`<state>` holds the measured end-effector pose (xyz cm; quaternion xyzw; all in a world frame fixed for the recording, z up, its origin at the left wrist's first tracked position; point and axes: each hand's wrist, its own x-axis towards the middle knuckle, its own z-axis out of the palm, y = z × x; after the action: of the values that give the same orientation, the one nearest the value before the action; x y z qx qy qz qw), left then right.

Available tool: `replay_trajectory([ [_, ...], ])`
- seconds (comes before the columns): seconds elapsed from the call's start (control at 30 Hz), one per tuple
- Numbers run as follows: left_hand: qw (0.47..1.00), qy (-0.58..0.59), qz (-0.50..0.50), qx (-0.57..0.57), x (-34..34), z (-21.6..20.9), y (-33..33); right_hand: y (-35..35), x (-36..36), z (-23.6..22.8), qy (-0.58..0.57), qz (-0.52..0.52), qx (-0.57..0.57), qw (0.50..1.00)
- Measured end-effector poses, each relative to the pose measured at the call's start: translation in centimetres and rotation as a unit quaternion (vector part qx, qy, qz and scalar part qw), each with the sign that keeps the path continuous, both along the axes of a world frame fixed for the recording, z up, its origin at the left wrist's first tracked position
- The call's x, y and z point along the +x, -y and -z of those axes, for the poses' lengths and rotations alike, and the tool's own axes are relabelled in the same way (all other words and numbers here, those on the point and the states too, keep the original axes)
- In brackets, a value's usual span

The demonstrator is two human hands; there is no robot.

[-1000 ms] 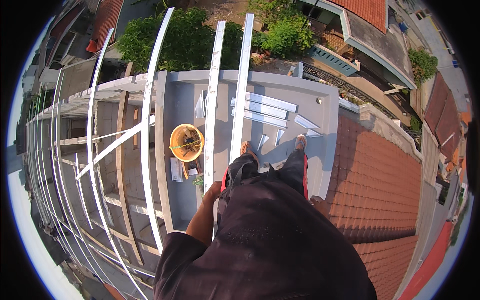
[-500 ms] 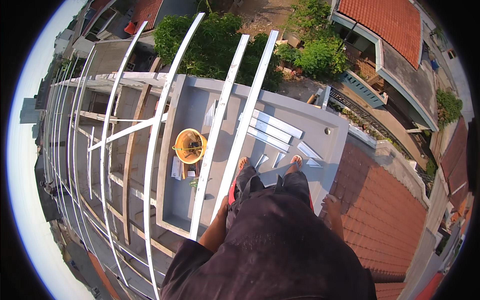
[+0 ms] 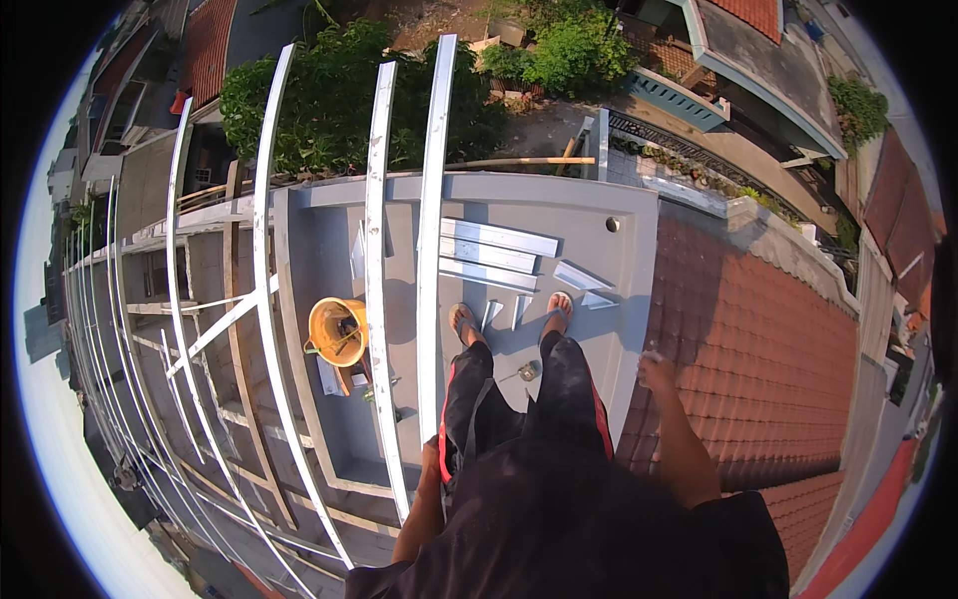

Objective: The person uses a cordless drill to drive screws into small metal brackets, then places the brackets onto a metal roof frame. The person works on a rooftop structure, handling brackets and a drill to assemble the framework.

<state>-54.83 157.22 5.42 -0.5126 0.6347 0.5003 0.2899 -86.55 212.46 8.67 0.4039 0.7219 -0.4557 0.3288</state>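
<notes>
My left hand (image 3: 431, 454) hangs beside my thigh, at the near end of a long silver metal rail (image 3: 435, 230). Its fingers are mostly hidden, so I cannot tell whether they grip the rail. My right hand (image 3: 656, 371) is held out to the right, fingers loosely bent and apart, nothing visible in it. Left of that rail runs a second metal rail (image 3: 378, 230). Cut lengths of metal channel (image 3: 489, 257) lie beyond my feet, with short offcuts (image 3: 581, 278) nearby. A small round greyish tool (image 3: 527, 371) lies between my legs; its kind is unclear.
A yellow bucket (image 3: 337, 331) with things inside stands left of the rails on the grey slab (image 3: 589, 369). The slab has a raised rim (image 3: 644, 250) and a drain hole (image 3: 613, 225). Open framing (image 3: 239, 379) lies left, a red tiled roof (image 3: 758, 349) right.
My view has shifted, so slab and rails sit further left in it. My legs and the small round tool between them now show. My right arm is extended further into view.
</notes>
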Motion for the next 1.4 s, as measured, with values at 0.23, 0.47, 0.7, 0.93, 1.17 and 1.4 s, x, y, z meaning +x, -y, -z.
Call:
replay_trajectory([
  [0.23, 0.956, 0.052, 0.119, -0.265, -16.1, 3.7, 6.0, 8.1, -10.2, 15.1, -0.178, -0.193, 0.147, 0.954],
  [0.47, 0.924, -0.243, 0.093, -0.281, -44.1, 18.8, 2.0, 14.7, -30.2, 33.0, -0.28, -0.27, 0.336, 0.858],
  [0.7, 0.852, -0.344, 0.218, -0.329, -65.3, 37.5, -4.9, 17.5, -46.4, 52.0, -0.33, -0.251, 0.423, 0.806],
  [0.93, 0.808, -0.297, 0.186, -0.474, -75.5, 49.7, -4.5, 19.2, -47.7, 55.8, -0.32, -0.269, 0.46, 0.783],
  [1.17, 0.808, -0.195, 0.225, -0.508, -77.6, 51.2, -5.6, 19.2, -48.1, 55.5, -0.257, -0.281, 0.458, 0.803],
  [1.4, 0.817, -0.141, 0.251, -0.499, -78.0, 50.7, -5.4, 19.9, -48.5, 54.7, -0.25, -0.299, 0.449, 0.804],
])
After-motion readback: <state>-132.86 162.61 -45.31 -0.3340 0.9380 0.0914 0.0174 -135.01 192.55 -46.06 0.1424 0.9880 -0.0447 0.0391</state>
